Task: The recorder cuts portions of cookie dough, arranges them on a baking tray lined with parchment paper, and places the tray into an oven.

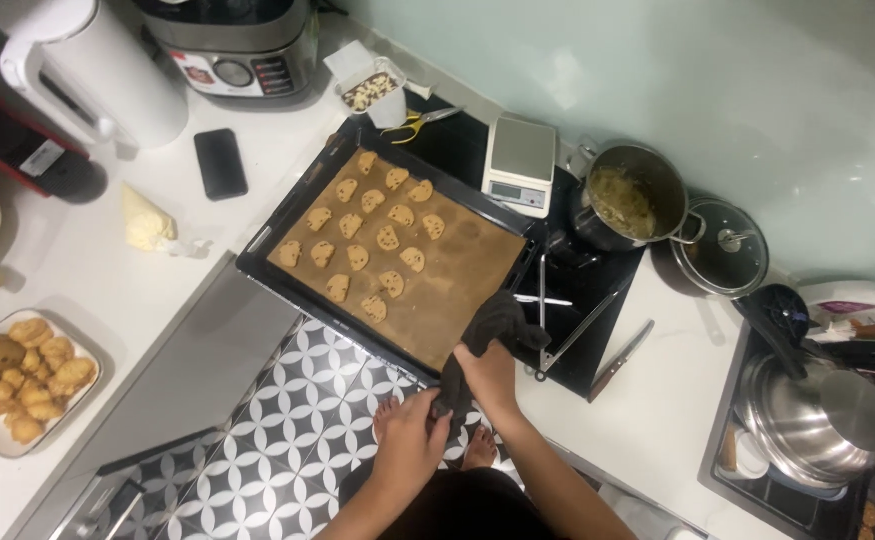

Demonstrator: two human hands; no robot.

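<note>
A black baking tray [257, 262] lined with brown paper rests over the counter corner and holds several unbaked chocolate-chip cookies [369, 236] on its left half. My right hand [490, 375] grips the tray's near right edge through a dark cloth [497, 322]. My left hand [409, 437] is below it, over the patterned floor, pinching the hanging end of the same cloth. My bare feet show beneath.
A plate of baked cookies [17, 375] sits at the left. A piping bag [145, 222], phone [220, 163], white kettle [97, 70] and cooker [237, 45] stand at the back. A scale [519, 162], pot of dough [625, 200], glass lid [725, 248], knife [621, 360] and tongs [582, 330] lie right of the tray.
</note>
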